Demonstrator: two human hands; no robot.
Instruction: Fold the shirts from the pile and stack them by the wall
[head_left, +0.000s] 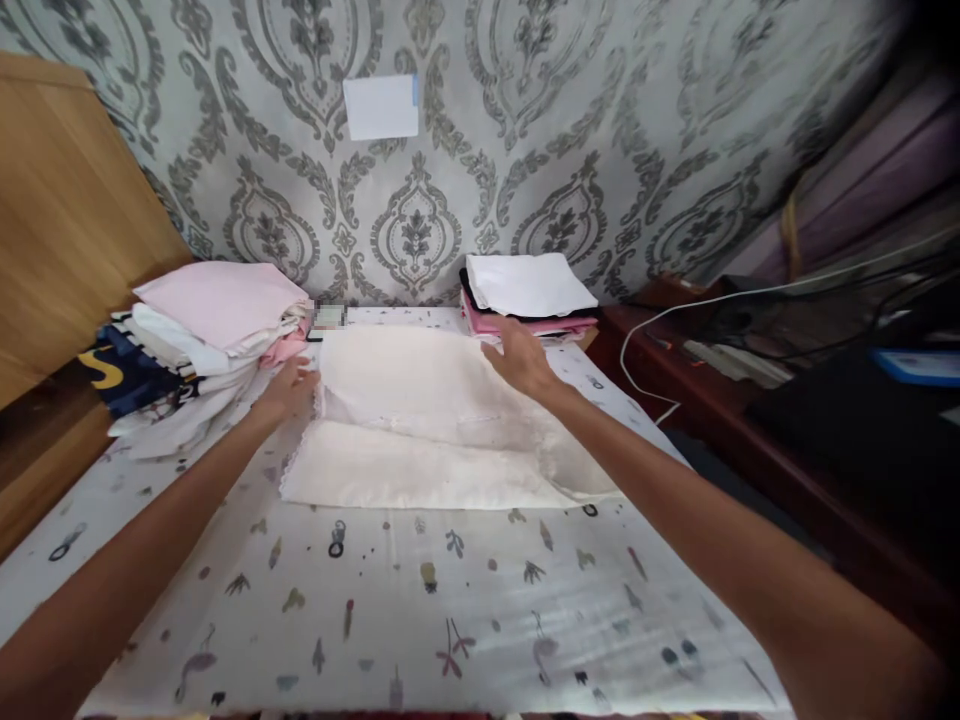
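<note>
"Where was the cream cloth (405, 375)?"

"It was spread across the middle of the printed sheet (405, 640), towards its far edge. It was a broad, soft, matte piece, roughly rectangular, with a long crease running across it, rumpled layers on the right and small scalloped trim down its left side."

"And the hands?"

"They were well apart, one at each side of it. The left hand (289, 390) was open, its fingers loosely curved at the trimmed edge; I couldn't tell if the fingertips pressed on it. The right hand (521, 360) was open too, fingers extended over the upper right part, clamped on nothing I could see."

"What stood around them?"

"Near the far left corner of the sheet was a slumped, uneven pile of clothes (244, 385), with a smooth pale pink cloth (225, 300) on top and a navy garment (139, 380) with a yellow figure sticking out at the side. Near the far right corner was a neater, squarer stack (517, 325), its layers black and pink, under a crisp white folded cloth (529, 285)."

"And behind?"

"Wallpaper (416, 220) with grey scrolled medallions, and a flat white rectangle (382, 110) against it. A wood-grained panel (75, 190) rose on the left; a thin, pale cable (637, 375) looped beyond the sheet's right edge."
</note>
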